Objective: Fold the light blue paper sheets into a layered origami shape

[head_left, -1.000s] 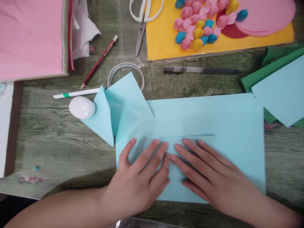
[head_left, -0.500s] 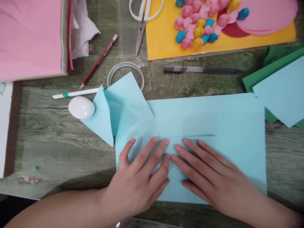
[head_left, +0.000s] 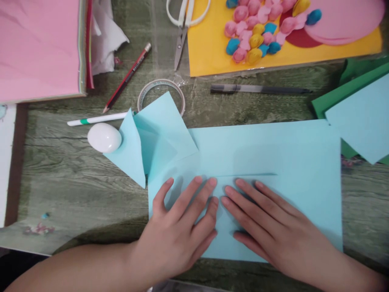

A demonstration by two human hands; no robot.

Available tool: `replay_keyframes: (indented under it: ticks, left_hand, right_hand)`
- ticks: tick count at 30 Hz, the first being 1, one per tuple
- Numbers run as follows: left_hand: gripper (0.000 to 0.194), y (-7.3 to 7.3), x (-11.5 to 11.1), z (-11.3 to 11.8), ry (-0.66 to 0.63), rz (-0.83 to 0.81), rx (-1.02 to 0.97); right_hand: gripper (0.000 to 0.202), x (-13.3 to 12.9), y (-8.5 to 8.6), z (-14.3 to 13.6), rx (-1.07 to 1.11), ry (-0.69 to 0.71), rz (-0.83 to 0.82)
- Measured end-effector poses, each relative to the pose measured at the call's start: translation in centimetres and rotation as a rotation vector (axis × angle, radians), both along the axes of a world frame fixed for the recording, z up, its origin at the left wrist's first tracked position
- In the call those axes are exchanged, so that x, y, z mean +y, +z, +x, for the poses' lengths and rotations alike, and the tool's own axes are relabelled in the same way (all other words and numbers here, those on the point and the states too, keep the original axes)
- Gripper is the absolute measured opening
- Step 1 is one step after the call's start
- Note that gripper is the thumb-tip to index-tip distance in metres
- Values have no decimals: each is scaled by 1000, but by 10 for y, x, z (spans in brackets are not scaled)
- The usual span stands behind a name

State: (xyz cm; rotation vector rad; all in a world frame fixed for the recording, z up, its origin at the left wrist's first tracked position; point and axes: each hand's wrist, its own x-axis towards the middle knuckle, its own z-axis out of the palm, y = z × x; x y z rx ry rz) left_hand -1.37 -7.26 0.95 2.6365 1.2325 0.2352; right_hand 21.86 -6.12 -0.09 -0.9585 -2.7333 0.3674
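A large light-blue sheet (head_left: 304,162) lies on the dark wood-grain table. On it, under my hands, is a light-blue paper piece whose straight upper edge shows just above my fingertips. My left hand (head_left: 185,227) rests on the paper with its fingers spread, holding nothing. Flat beside it, my right hand (head_left: 270,223) presses down with its fingers stretched out. The fingertips of both hands are close together but apart. Folded light-blue paper (head_left: 165,129) overlaps the sheet's upper left corner, and a white egg-shaped object (head_left: 104,138) sits on its left flap.
Behind lie a tape roll (head_left: 140,97), a red pencil (head_left: 127,77), a white pen (head_left: 100,119), scissors (head_left: 179,44) and a black pen (head_left: 261,89). Small paper pieces (head_left: 255,40) rest on a yellow packet (head_left: 206,61). Pink paper (head_left: 39,48) is upper left, green paper (head_left: 328,99) right.
The objects toward the right appear shifted very slightly rightward in the view. Both hands keep the same pose on the paper.
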Motion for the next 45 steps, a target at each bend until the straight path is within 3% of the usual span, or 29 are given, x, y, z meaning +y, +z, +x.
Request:
replay_keyframes:
  ticks: [14,23,45]
  left_hand:
    - [36,-3,-1,6,26,48,-16]
    - [54,-6,-2,4,66,13,-57]
    - [54,-3,-3,5,67,19,33]
  right_hand:
    - [44,0,0,-1,-5,-4,-3]
    - [44,0,-1,0,-6,0,5]
    - [44,-1,-1,0,-15,-6,14]
